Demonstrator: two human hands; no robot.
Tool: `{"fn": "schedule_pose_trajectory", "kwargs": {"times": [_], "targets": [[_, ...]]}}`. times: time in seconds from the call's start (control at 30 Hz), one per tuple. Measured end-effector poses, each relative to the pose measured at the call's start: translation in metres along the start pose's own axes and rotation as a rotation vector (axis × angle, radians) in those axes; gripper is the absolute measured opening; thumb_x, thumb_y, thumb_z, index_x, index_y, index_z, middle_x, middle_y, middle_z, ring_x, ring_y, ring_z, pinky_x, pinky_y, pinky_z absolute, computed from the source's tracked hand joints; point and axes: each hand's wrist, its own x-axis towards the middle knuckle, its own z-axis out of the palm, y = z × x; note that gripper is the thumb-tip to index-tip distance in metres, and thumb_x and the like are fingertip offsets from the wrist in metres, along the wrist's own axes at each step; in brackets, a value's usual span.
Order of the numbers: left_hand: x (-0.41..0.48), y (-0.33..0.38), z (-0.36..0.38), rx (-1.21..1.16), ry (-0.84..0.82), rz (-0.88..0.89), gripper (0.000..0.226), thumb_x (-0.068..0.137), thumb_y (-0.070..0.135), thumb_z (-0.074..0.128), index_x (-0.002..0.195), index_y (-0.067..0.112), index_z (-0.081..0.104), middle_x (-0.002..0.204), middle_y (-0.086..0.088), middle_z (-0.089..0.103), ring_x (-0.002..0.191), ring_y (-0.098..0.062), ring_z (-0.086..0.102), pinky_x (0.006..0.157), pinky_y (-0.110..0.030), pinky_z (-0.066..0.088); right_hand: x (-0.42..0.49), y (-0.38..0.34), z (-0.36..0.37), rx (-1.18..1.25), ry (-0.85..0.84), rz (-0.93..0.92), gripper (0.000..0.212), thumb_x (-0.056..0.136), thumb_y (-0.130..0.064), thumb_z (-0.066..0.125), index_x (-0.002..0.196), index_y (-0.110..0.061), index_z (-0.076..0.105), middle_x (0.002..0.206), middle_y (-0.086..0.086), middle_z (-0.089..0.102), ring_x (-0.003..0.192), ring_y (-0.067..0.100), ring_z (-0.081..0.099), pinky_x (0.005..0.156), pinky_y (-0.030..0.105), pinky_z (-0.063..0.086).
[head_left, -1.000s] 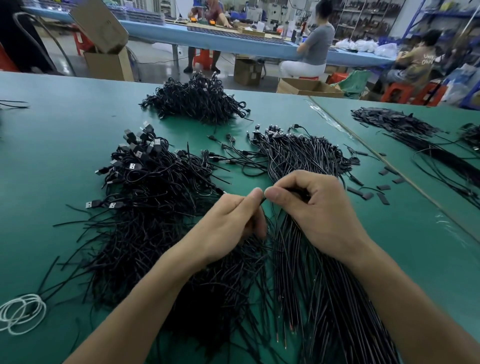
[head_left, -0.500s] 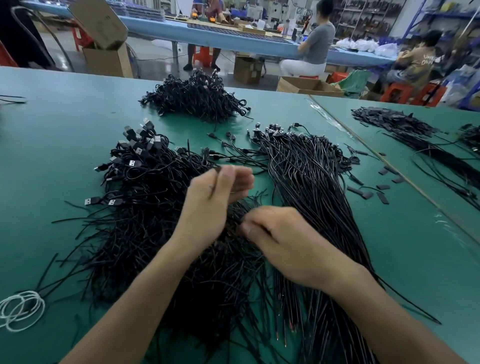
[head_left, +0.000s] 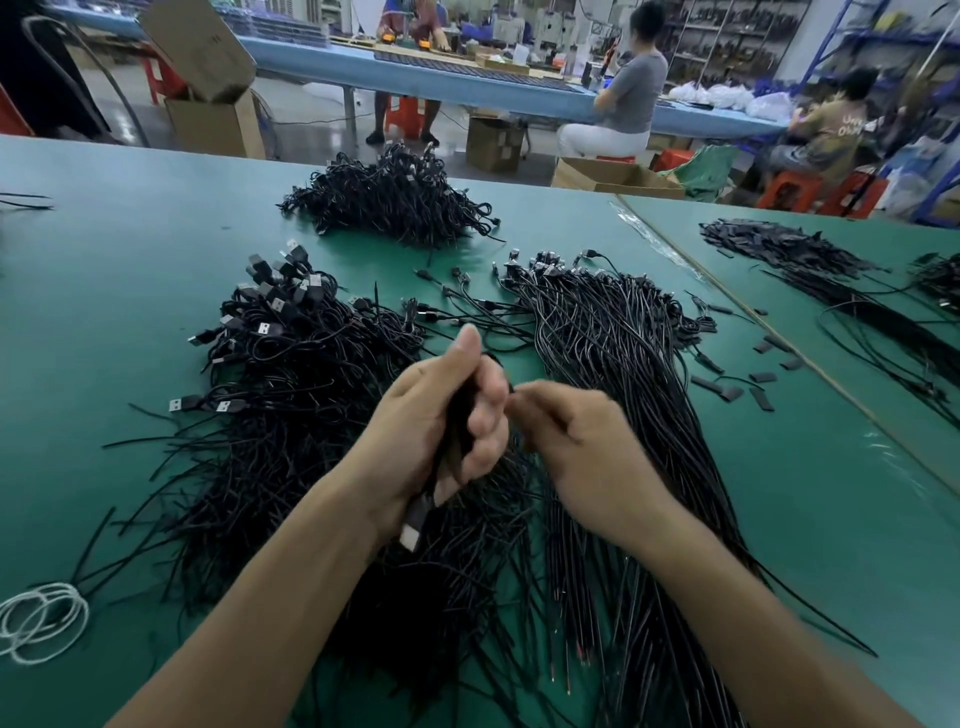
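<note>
- The left hand (head_left: 441, 431) is clenched round a slim bundle (head_left: 457, 421) of black cables. It holds them upright above the middle of the green worktop (head_left: 104, 291). A USB plug (head_left: 412, 527) pokes out under the palm at six o'clock, by the wrist.
- The right hand (head_left: 582, 457) sits just beside it at three o'clock. Its fingers are curled, with thumb and forefinger meeting near the bundle's top. Blur hides whether they pinch a cable, so I cannot tell.
- From where I stand, the step looks like feeding single cables into the held bundle. The left grip should be firm but not crushing, so a new cable can slide in alongside the others.
- Every plug ought to face the same way, and the one at the wrist sets the direction.
- The tangled pile (head_left: 291, 374) at ten o'clock, with its plugs showing, is likely to snag. It is better to lift one cable clear than to drag it out.
- The combed pile (head_left: 623, 374) at one o'clock runs under the right forearm, so that arm should move lightly and not scatter it.
- Short black sleeve pieces (head_left: 727, 387) at two o'clock and a white cord coil (head_left: 41, 621) at eight o'clock lie well apart from the hands.
</note>
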Motion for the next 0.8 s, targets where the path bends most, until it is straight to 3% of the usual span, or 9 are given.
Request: {"fn": "schedule_pose_trajectory", "kwargs": {"times": [0.1,0.17,0.23,0.33,0.47,0.6,0.63,0.7,0.8], "targets": [[0.005,-0.003,-0.003,-0.121,0.107,0.132,0.041,0.095,0.036,0.047,0.089,0.011,0.079,0.079,-0.005,0.073,0.072,-0.016,0.072,0.062,-0.020,0.057,-0.008,0.002,0.014,-0.148,-0.167,0.019,0.036,0.102,-0.021,0.050,0.071,-0.036,0.057,0.063,-0.016,0.058,0.053,0.003,0.048,0.054,0.016,0.039],[0.008,-0.006,-0.009,-0.120,0.149,0.217,0.038,0.095,0.031,0.047,0.103,0.007,0.076,0.097,-0.010,0.075,0.093,-0.022,0.073,0.077,-0.023,0.058,-0.012,0.002,0.019,-0.286,-0.298,0.031,0.026,0.102,-0.020,0.042,0.083,-0.026,0.058,0.078,-0.010,0.062,0.067,0.010,0.059,0.065,0.034,0.053],[0.011,-0.011,-0.015,0.146,0.254,0.301,0.034,0.099,0.028,0.045,0.111,0.008,0.069,0.102,-0.009,0.075,0.100,-0.024,0.072,0.083,-0.025,0.057,-0.016,0.000,0.019,-0.386,-0.375,0.019,0.022,0.102,-0.026,0.039,0.092,-0.024,0.059,0.089,-0.010,0.060,0.079,0.017,0.061,0.074,0.045,0.053],[0.012,-0.019,-0.019,0.669,0.333,0.313,0.025,0.105,0.019,0.043,0.104,0.017,0.069,0.092,-0.002,0.076,0.088,-0.019,0.074,0.075,-0.025,0.057,-0.018,-0.006,0.010,-0.366,-0.346,-0.019,0.021,0.103,-0.033,0.044,0.088,-0.029,0.058,0.087,-0.015,0.057,0.081,0.007,0.057,0.077,0.042,0.052],[0.008,-0.024,-0.018,1.048,0.195,0.168,0.034,0.105,0.026,0.046,0.080,0.024,0.069,0.068,0.004,0.071,0.060,-0.007,0.066,0.056,-0.020,0.050,-0.013,-0.006,-0.013,-0.366,-0.177,-0.052,0.019,0.095,-0.037,0.060,0.082,-0.027,0.069,0.076,-0.015,0.063,0.072,0.004,0.059,0.072,0.042,0.052],[0.003,-0.023,-0.005,0.886,0.078,-0.037,0.052,0.107,0.034,0.038,0.064,0.016,0.060,0.046,0.003,0.057,0.037,-0.010,0.052,0.040,-0.017,0.038,-0.011,-0.007,-0.025,-0.243,0.000,-0.124,0.010,0.084,-0.033,0.076,0.080,-0.025,0.074,0.072,-0.016,0.070,0.071,0.005,0.067,0.066,0.023,0.051],[0.002,-0.020,-0.004,0.837,0.063,-0.090,0.055,0.107,0.037,0.036,0.062,0.018,0.061,0.043,0.004,0.052,0.034,-0.009,0.046,0.038,-0.015,0.034,-0.011,-0.007,-0.026,-0.164,0.027,-0.120,0.010,0.082,-0.031,0.078,0.079,-0.024,0.072,0.070,-0.013,0.070,0.066,0.008,0.067,0.062,0.023,0.051],[0.000,-0.014,-0.004,0.747,-0.024,-0.175,0.060,0.106,0.045,0.034,0.057,0.020,0.057,0.040,0.007,0.041,0.031,-0.007,0.033,0.035,-0.015,0.027,-0.009,-0.006,-0.028,-0.024,0.062,-0.082,0.015,0.080,-0.032,0.079,0.079,-0.022,0.068,0.070,-0.003,0.069,0.062,0.017,0.064,0.061,0.037,0.054],[-0.004,-0.006,-0.006,0.545,-0.150,-0.266,0.058,0.102,0.055,0.037,0.056,0.021,0.047,0.043,0.008,0.033,0.033,-0.005,0.026,0.033,-0.013,0.023,-0.009,-0.006,-0.029,0.202,-0.047,-0.036,0.014,0.080,-0.034,0.074,0.080,-0.023,0.067,0.077,0.006,0.067,0.071,0.035,0.059,0.069,0.050,0.052]]}}
